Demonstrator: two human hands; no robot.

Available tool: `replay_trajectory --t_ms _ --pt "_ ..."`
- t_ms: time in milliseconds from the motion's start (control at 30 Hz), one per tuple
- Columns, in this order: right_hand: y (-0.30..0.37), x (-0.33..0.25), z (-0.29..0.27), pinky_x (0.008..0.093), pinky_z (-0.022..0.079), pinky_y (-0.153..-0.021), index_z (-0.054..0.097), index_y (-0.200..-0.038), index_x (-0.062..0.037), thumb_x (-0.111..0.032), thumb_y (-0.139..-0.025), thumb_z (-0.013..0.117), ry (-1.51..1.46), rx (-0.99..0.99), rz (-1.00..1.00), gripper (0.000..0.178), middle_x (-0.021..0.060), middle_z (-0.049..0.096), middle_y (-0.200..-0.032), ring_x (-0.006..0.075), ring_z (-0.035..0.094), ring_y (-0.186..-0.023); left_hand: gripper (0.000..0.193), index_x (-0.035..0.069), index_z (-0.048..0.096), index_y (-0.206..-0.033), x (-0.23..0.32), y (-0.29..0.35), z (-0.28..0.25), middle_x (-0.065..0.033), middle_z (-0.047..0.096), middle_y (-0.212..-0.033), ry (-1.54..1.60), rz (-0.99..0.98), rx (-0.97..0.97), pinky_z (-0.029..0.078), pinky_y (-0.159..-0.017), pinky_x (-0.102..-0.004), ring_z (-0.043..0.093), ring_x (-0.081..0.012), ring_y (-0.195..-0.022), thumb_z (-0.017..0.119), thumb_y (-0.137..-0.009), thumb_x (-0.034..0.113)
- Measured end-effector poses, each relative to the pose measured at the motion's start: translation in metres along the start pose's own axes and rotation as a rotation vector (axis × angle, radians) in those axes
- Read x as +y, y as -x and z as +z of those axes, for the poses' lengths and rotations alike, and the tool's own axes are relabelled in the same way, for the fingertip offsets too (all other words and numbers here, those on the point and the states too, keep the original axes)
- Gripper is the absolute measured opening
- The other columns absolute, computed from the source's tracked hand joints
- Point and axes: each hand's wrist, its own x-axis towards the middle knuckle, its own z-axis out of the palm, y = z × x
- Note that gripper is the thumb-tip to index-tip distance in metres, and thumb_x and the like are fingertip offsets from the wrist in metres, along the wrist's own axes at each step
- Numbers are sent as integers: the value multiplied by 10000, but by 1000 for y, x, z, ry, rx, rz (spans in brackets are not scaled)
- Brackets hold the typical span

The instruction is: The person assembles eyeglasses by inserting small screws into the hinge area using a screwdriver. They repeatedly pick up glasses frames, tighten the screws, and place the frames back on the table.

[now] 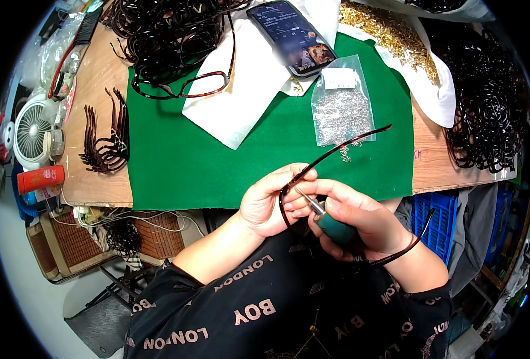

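Observation:
My left hand pinches a dark brown glasses frame near its hinge. One temple of the frame reaches up and right across the green mat, and its front is partly hidden behind my hands. A second dark temple shows by my right wrist. My right hand is wrapped round a screwdriver with a dark green handle, its metal tip pointing at the hinge area by my left fingers. Whether the tip touches a screw is too small to tell. Beyond them lies a clear bag of tiny silver screws, a few spilled at its mouth.
A green mat covers the wooden table. Several loose temples lie at left, near a white fan. Glasses frames pile up at the back, beside a phone. Gold-coloured small parts and dark frames lie at right.

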Motion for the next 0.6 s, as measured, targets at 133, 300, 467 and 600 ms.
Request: replay_trajectory --t_ms 133,300,467,600 --pt "-1 -2 3 201 377 -371 406 -1278 -98 -243 -930 436 -39 49 5 378 64 533 -808 122 522 -492 320 -24 539 -1069 2 1 -3 19 430 -598 -17 -6 -33 340 -571 -226 350 -74 -552 527 -865 222" --pt "-1 -6 -1 200 373 -369 436 -1254 -93 -245 -926 447 -17 27 0 361 59 534 -808 119 524 -493 332 -24 538 -1084 0 -2 -2 4 444 -622 -57 22 -38 337 -605 -232 355 -77 -577 532 -863 223" --pt "1 -9 0 196 367 -370 438 -1244 -68 -246 -925 453 19 12 13 366 57 533 -809 112 522 -495 303 4 551 -1048 -2 -4 3 6 422 -595 -69 43 42 394 -635 -258 427 -102 -624 547 -851 234" --pt "0 -8 1 195 365 -372 429 -1240 -51 -243 -930 443 -41 -12 -36 365 53 531 -805 106 518 -492 273 14 559 -1026 -1 -3 1 -2 435 -600 -31 32 49 442 -646 -279 480 -118 -654 543 -849 222"
